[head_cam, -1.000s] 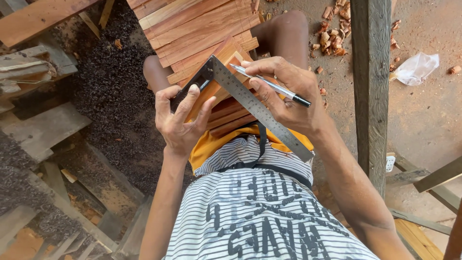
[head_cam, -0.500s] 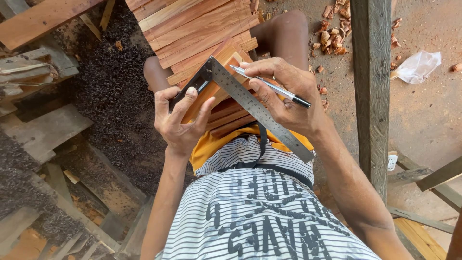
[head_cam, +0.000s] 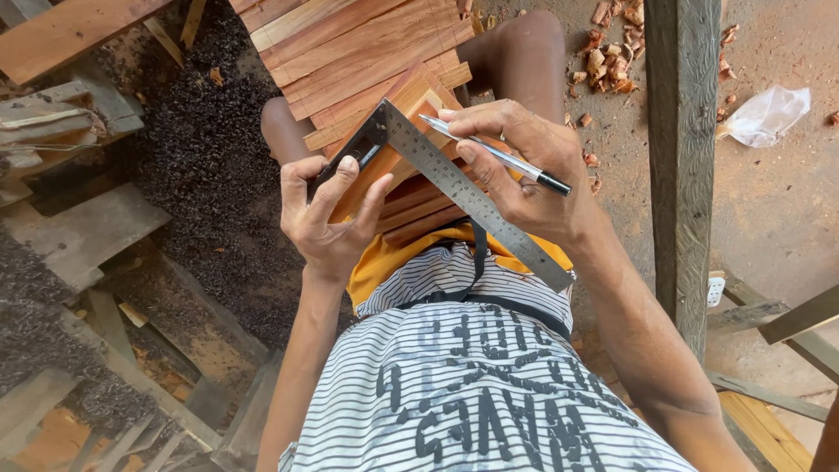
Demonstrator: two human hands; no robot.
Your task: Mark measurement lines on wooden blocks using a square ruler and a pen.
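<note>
A metal try square (head_cam: 454,188) lies across a thin reddish wooden strip (head_cam: 393,153) over my lap. My left hand (head_cam: 328,218) grips the square's dark handle together with the strip beneath it. My right hand (head_cam: 516,166) holds a silver pen (head_cam: 498,156) with a black cap, its tip against the steel blade near the strip's end. More reddish strips (head_cam: 358,52) are stacked across my knees, beyond the hands.
A tall weathered wooden post (head_cam: 686,149) stands right of my right arm. Dark shavings (head_cam: 201,157) and grey planks (head_cam: 87,232) cover the ground at left. Wood offcuts (head_cam: 612,61) and a crumpled clear plastic bag (head_cam: 769,114) lie on the dirt at right.
</note>
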